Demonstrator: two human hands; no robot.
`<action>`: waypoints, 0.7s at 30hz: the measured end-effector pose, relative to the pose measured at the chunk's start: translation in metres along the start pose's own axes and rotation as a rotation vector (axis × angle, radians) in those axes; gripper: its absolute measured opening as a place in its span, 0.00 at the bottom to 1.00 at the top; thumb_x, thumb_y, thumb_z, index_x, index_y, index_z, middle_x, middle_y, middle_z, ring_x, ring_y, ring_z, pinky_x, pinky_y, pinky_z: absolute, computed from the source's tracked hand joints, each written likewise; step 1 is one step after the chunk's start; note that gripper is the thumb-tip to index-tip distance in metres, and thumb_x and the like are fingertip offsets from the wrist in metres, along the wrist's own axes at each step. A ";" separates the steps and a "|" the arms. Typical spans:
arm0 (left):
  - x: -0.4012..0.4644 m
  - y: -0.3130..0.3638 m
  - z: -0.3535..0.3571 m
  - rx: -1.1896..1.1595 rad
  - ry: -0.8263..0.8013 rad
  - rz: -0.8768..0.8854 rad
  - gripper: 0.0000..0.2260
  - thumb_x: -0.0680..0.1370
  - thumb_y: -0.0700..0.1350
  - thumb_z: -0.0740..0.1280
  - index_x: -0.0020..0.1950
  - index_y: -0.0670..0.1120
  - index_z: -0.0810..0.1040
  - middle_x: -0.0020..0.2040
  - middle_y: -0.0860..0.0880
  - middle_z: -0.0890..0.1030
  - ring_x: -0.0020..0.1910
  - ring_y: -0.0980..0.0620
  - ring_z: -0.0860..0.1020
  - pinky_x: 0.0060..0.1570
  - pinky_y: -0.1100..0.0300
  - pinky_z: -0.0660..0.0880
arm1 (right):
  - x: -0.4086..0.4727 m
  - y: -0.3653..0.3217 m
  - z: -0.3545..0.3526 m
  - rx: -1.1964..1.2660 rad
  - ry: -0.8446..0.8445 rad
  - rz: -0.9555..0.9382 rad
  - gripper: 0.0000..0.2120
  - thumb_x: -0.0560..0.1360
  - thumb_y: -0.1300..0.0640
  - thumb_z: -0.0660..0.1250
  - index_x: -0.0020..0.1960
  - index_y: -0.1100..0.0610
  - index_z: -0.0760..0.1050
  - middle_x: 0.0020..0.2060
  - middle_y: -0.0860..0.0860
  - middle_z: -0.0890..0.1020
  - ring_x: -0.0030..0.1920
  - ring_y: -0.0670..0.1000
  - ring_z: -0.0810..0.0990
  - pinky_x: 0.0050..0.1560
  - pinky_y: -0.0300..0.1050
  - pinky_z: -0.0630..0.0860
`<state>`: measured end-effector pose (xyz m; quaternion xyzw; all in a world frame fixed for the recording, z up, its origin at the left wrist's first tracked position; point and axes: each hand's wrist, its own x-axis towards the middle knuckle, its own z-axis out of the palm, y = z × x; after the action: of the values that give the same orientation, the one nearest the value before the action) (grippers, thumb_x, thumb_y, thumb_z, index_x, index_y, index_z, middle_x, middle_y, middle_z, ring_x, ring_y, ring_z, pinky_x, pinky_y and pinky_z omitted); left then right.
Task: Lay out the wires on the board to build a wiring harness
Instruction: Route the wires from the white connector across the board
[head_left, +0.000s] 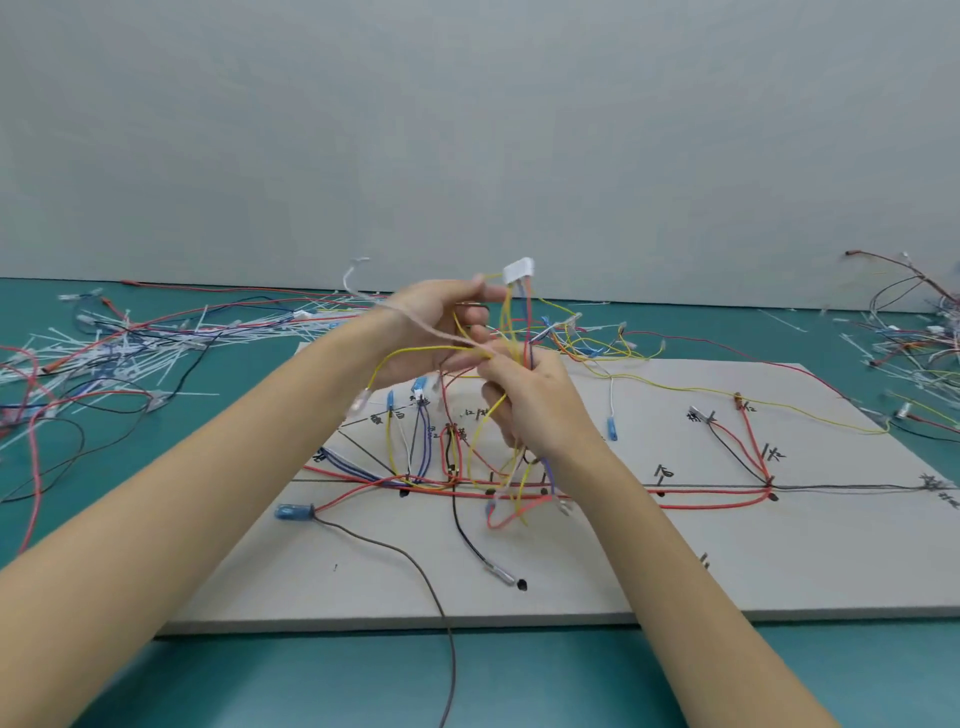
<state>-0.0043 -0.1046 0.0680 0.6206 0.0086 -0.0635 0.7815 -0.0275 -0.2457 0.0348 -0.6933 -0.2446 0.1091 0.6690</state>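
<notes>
A grey board (753, 561) lies on the green table, marked with black lines and labels. Red, yellow, blue and black wires (701, 504) run along its lines. Above the board's far middle, my left hand (431, 327) holds up a bundle of yellow, red and blue wires (511, 325) just under a white connector (518, 270). My right hand (535, 400) grips the same bundle lower down, fingers curled round the strands. The loose ends hang to the board under my right wrist.
A heap of white cable ties and loose wires (119, 348) covers the table at the left. More tangled wires (914, 332) lie at the far right. A blue terminal (293, 512) with a dark wire trails off the board's front edge.
</notes>
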 end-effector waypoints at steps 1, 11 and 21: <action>0.001 0.001 0.000 0.003 0.034 0.051 0.15 0.84 0.49 0.52 0.44 0.45 0.72 0.25 0.54 0.66 0.23 0.56 0.68 0.27 0.65 0.71 | 0.003 0.002 -0.001 0.050 0.078 0.010 0.10 0.77 0.67 0.59 0.41 0.62 0.77 0.19 0.45 0.61 0.18 0.44 0.57 0.21 0.38 0.53; -0.031 0.000 0.035 0.460 0.060 0.557 0.19 0.83 0.40 0.58 0.31 0.42 0.72 0.22 0.55 0.72 0.22 0.58 0.68 0.26 0.67 0.64 | 0.011 0.008 -0.010 0.564 0.211 0.167 0.12 0.80 0.50 0.61 0.44 0.58 0.75 0.18 0.47 0.56 0.17 0.45 0.53 0.21 0.32 0.52; -0.041 -0.020 0.037 0.598 -0.164 0.399 0.17 0.75 0.38 0.61 0.25 0.39 0.75 0.22 0.45 0.76 0.27 0.54 0.78 0.35 0.61 0.72 | 0.011 0.011 -0.013 0.834 0.006 0.444 0.36 0.80 0.39 0.54 0.17 0.54 0.64 0.13 0.47 0.59 0.12 0.45 0.60 0.20 0.29 0.55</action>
<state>-0.0500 -0.1416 0.0611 0.8041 -0.1941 0.0410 0.5605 -0.0097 -0.2518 0.0270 -0.4014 -0.0240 0.3364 0.8515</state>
